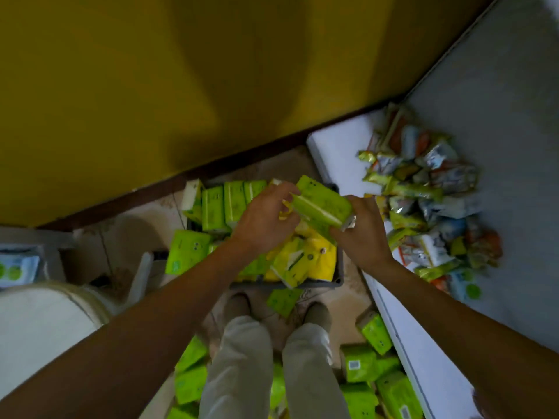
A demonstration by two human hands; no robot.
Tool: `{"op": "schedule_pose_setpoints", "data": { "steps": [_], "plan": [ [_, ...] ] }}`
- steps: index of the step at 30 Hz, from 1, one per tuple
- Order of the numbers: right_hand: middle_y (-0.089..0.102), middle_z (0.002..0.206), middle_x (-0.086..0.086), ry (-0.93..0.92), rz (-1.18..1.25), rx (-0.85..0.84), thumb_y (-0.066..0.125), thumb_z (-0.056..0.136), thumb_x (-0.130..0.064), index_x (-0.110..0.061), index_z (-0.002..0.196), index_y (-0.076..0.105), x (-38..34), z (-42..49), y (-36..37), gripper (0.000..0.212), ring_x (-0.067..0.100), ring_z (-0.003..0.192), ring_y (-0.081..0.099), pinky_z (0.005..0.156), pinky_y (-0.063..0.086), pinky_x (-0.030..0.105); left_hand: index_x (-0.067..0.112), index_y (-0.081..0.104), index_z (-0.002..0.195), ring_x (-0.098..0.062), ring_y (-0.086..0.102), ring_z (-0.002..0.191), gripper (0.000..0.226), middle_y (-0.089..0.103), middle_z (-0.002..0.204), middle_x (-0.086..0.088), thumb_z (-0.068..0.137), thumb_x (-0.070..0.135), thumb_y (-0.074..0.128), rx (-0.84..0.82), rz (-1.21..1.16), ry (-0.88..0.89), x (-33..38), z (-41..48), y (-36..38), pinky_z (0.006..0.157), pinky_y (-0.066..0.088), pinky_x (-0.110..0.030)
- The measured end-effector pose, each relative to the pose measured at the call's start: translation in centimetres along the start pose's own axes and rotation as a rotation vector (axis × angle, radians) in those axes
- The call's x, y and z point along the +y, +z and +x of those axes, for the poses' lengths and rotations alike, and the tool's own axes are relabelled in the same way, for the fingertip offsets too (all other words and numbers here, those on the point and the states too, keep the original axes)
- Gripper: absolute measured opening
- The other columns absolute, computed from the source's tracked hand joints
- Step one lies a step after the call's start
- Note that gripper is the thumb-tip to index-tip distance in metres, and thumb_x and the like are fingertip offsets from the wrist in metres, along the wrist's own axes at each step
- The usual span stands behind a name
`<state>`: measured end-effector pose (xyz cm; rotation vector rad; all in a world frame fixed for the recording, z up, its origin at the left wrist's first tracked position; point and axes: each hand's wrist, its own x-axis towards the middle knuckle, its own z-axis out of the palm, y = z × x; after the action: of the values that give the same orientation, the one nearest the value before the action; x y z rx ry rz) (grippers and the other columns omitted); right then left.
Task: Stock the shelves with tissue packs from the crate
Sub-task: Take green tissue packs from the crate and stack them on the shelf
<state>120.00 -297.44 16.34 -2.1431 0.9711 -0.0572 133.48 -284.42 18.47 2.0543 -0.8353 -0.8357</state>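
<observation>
White flat shelf (338, 152) is lying just right of the crate, reaching away past it; a heap of mixed foil snack packets (429, 201) is sitting on it, well right of the crate.

Dark grey plastic crate (338, 276) is standing on the floor just ahead of the person's feet. Lime-green wrapped tissue packs (223, 204) are filling it, some upright along its far-left side, others tumbled near its front. More green packs (372, 367) are lying loose on the floor behind the crate.

One lime-green soft-wrapped tissue pack (320, 204) is hanging tilted above the crate's far-right corner, clear of the packs below.

Left hand (266, 216) is pinching the pack's left end, fingers curled. Right hand (360, 234) is gripping the lower right end, so the pack is spanning between the two hands.

Judging handling: the pack is looking light, squashy and slick in its film wrapper. Holding across the short ends or round the middle is likely suiting it best; squeezing hard is risking only dents, not breakage.
</observation>
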Motion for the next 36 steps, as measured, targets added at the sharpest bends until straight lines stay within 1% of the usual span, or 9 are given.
{"op": "schedule_pose_setpoints", "data": {
  "steps": [3, 4, 8, 17, 19, 21, 23, 30, 36],
  "plan": [
    [0.048, 0.109, 0.019, -0.136, 0.023, 0.144, 0.075, 0.066, -0.001, -0.003, 0.12, 0.056, -4.5, 0.1, -6.5, 0.057, 0.037, 0.103, 0.052, 0.083, 0.05, 0.048, 0.011, 0.057, 0.113, -0.024, 0.06, 0.086, 0.039, 0.057, 0.102, -0.009, 0.075, 0.013, 0.06, 0.059, 0.064, 0.129, 6.8, 1.2, -4.3, 0.077, 0.045, -0.031],
    [0.048, 0.109, 0.017, -0.169, 0.035, 0.203, 0.074, 0.065, -0.002, -0.003, 0.118, 0.057, -6.3, 0.3, -8.9, 0.056, 0.036, 0.103, 0.053, 0.085, 0.051, 0.048, 0.012, 0.055, 0.116, -0.025, 0.059, 0.088, 0.04, 0.057, 0.104, -0.01, 0.077, 0.009, 0.062, 0.08, 0.074, 0.164, 9.3, 1.6, -5.7, 0.081, 0.047, -0.034],
    [0.047, 0.116, 0.017, -0.285, 0.022, 0.425, 0.072, 0.064, 0.001, -0.003, 0.119, 0.056, -13.8, 0.9, -18.4, 0.058, 0.029, 0.111, 0.049, 0.095, 0.035, 0.021, 0.013, 0.049, 0.126, -0.021, 0.056, 0.088, 0.048, 0.056, 0.109, -0.008, 0.08, 0.01, 0.063, 0.185, 0.132, 0.345, 18.6, 2.4, -11.2, 0.082, 0.046, -0.036],
    [0.034, 0.13, 0.02, -0.527, 0.057, 0.747, 0.064, 0.067, 0.003, -0.006, 0.118, 0.057, -24.9, -4.8, -31.1, 0.052, 0.032, 0.12, 0.043, 0.103, 0.04, 0.048, 0.019, 0.042, 0.131, -0.009, 0.053, 0.085, 0.054, 0.047, 0.107, 0.005, 0.08, 0.02, 0.059, 0.305, 0.144, 0.626, 33.0, -2.0, -17.9, 0.077, 0.049, -0.034],
    [0.034, 0.13, 0.023, -0.549, 0.06, 0.819, 0.062, 0.066, 0.007, -0.006, 0.117, 0.059, -26.6, -6.1, -33.6, 0.052, 0.033, 0.12, 0.042, 0.105, 0.037, 0.045, 0.021, 0.043, 0.13, -0.008, 0.051, 0.092, 0.056, 0.044, 0.112, 0.006, 0.076, 0.031, 0.053, 0.348, 0.134, 0.688, 35.5, -3.4, -18.5, 0.079, 0.05, -0.033],
    [0.035, 0.131, 0.024, -0.574, 0.035, 0.89, 0.061, 0.064, 0.017, -0.006, 0.116, 0.06, -28.3, -7.3, -36.1, 0.057, 0.035, 0.121, 0.041, 0.107, 0.033, 0.034, 0.021, 0.046, 0.127, -0.013, 0.052, 0.105, 0.056, 0.042, 0.12, 0.003, 0.074, 0.034, 0.05, 0.385, 0.11, 0.749, 38.0, -4.3, -19.1, 0.088, 0.048, -0.034],
    [0.035, 0.134, 0.024, -0.604, 0.006, 0.943, 0.058, 0.063, 0.022, -0.009, 0.117, 0.061, -29.7, -8.4, -38.5, 0.063, 0.034, 0.122, 0.041, 0.104, 0.033, 0.029, 0.019, 0.049, 0.122, -0.015, 0.052, 0.111, 0.05, 0.045, 0.122, 0.002, 0.073, 0.031, 0.051, 0.411, 0.095, 0.782, 40.7, -5.1, -19.9, 0.091, 0.047, -0.036],
    [0.037, 0.146, 0.014, -0.644, 0.01, 0.994, 0.06, 0.074, 0.012, -0.017, 0.127, 0.056, -31.5, -11.5, -45.7, 0.06, 0.023, 0.134, 0.035, 0.098, 0.046, 0.046, 0.015, 0.054, 0.111, -0.013, 0.057, 0.103, 0.042, 0.055, 0.112, 0.001, 0.071, 0.027, 0.048, 0.421, 0.056, 0.879, 49.1, -7.0, -20.7, 0.092, 0.048, -0.032],
    [0.038, 0.144, 0.01, -0.635, -0.012, 1.064, 0.077, 0.074, -0.012, -0.014, 0.119, 0.057, -28.5, -13.7, -50.2, 0.05, 0.013, 0.132, 0.033, 0.097, 0.045, 0.042, 0.015, 0.054, 0.108, -0.012, 0.056, 0.101, 0.03, 0.053, 0.108, 0.003, 0.078, 0.015, 0.059, 0.34, 0.037, 0.967, 53.7, -7.0, -17.2, 0.092, 0.046, -0.034]
  ]
}}
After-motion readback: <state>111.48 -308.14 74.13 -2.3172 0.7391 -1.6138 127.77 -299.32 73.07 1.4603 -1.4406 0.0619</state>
